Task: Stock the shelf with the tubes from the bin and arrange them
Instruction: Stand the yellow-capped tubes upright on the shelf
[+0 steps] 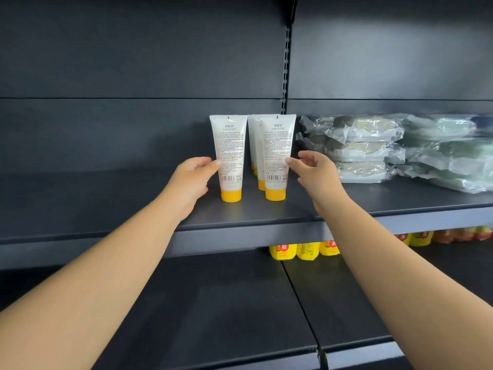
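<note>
White tubes with yellow caps stand cap-down on the dark shelf (240, 217). One tube (229, 153) stands alone on the left. To its right is a front tube (277, 153) with more tubes (253, 140) in a row behind it. My left hand (190, 182) touches the left tube's side with its fingertips, fingers relaxed. At the front right tube's right edge, the fingertips of my right hand (316, 172) make contact, fingers loosely spread. Neither hand wraps a tube. The bin is out of view.
Stacked clear-wrapped packs (373, 148) fill the shelf just right of the tubes. Yellow packets (306, 251) sit at the back of the lower shelf (213, 316). A slotted upright (286, 62) divides the back panel.
</note>
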### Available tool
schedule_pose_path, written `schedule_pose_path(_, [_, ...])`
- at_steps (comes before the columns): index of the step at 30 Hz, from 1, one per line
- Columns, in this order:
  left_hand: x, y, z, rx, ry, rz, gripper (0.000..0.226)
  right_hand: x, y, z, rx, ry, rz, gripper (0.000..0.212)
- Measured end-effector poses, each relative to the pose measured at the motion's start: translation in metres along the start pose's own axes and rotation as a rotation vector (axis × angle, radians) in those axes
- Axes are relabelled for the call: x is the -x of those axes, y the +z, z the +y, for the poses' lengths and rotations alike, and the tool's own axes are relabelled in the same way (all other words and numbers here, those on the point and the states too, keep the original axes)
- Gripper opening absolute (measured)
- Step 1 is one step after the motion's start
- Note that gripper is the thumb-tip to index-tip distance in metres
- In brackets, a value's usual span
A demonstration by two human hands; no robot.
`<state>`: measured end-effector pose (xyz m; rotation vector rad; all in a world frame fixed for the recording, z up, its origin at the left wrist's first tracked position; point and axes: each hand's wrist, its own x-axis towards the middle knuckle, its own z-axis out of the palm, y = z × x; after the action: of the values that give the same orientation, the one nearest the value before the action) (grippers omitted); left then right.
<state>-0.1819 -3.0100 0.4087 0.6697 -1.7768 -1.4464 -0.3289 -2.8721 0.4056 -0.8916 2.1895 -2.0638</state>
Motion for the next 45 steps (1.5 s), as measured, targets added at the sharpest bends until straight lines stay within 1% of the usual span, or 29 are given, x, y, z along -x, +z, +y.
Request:
schedule_pose_path(3, [0.015, -0.01, 0.004, -0.127, 0.099, 0.113, 0.042, 0.02, -0.009, -0.006, 0.18, -0.121, 0.092, 0.042])
schedule_pose_path(5, [0.037, -0.017, 0.01, -0.245, 0.178, 0.168, 0.038, 0.042, -0.014, -0.012, 0.253, -0.201, 0.094, 0.037])
schedule_pose_path(6, [0.048, -0.02, 0.012, -0.345, 0.237, 0.18, 0.037, 0.053, -0.016, -0.016, 0.291, -0.244, 0.082, 0.036])
schedule_pose_path(9, [0.094, -0.031, 0.016, -0.787, 0.45, 0.16, 0.037, 0.095, -0.026, -0.027, 0.468, -0.396, 0.02, 0.037])
schedule_pose_path(10, [0.111, -0.034, 0.017, -0.897, 0.495, 0.149, 0.038, 0.11, -0.03, -0.029, 0.53, -0.443, 0.0, 0.037])
schedule_pose_path(12, [0.145, -0.037, 0.02, -1.038, 0.529, 0.133, 0.038, 0.138, -0.038, -0.032, 0.636, -0.52, -0.039, 0.037])
schedule_pose_path(15, [0.204, -0.039, 0.019, -1.152, 0.54, 0.143, 0.037, 0.189, -0.053, -0.03, 0.721, -0.597, -0.104, 0.04])
schedule_pose_path(18, [0.259, -0.044, 0.012, -1.206, 0.497, 0.14, 0.036, 0.24, -0.068, -0.026, 0.824, -0.656, -0.195, 0.042])
schedule_pose_path(21, [0.313, -0.055, -0.002, -1.286, 0.475, 0.11, 0.033, 0.293, -0.077, -0.015, 0.838, -0.729, -0.255, 0.035])
schedule_pose_path(24, [0.364, -0.071, -0.021, -1.309, 0.433, 0.084, 0.029, 0.343, -0.083, -0.003, 0.838, -0.713, -0.315, 0.031])
schedule_pose_path(25, [0.38, -0.077, -0.028, -1.32, 0.409, 0.078, 0.029, 0.358, -0.082, 0.0, 0.838, -0.678, -0.361, 0.032])
schedule_pose_path(27, [0.406, -0.091, -0.041, -1.33, 0.344, 0.079, 0.031, 0.386, -0.078, 0.004, 0.852, -0.606, -0.444, 0.037])
schedule_pose_path(29, [0.428, -0.11, -0.055, -1.335, 0.29, 0.091, 0.033, 0.408, -0.068, 0.009, 0.884, -0.603, -0.52, 0.042])
schedule_pose_path(31, [0.445, -0.13, -0.07, -1.337, 0.285, 0.113, 0.028, 0.428, -0.055, 0.013, 0.897, -0.583, -0.583, 0.044])
schedule_pose_path(32, [0.453, -0.142, -0.078, -1.349, 0.279, 0.109, 0.027, 0.437, -0.045, 0.016, 0.893, -0.568, -0.608, 0.045])
schedule_pose_path(34, [0.463, -0.167, -0.097, -1.359, 0.218, 0.087, 0.032, 0.452, -0.023, 0.022, 0.881, -0.549, -0.655, 0.044])
schedule_pose_path(37, [0.475, -0.203, -0.134, -1.331, 0.181, 0.079, 0.038, 0.48, 0.016, 0.037, 0.863, -0.484, -0.749, 0.042])
schedule_pose_path(39, [0.479, -0.228, -0.161, -1.283, 0.082, 0.07, 0.04, 0.498, 0.049, 0.053, 0.888, -0.431, -0.824, 0.039])
schedule_pose_path(41, [0.481, -0.254, -0.195, -1.257, -0.034, 0.065, 0.035, 0.515, 0.08, 0.071, 0.906, -0.374, -0.881, 0.036])
schedule_pose_path(45, [0.477, -0.307, -0.267, -1.168, -0.251, -0.004, 0.026, 0.546, 0.143, 0.105, 0.967, -0.175, -0.983, 0.037])
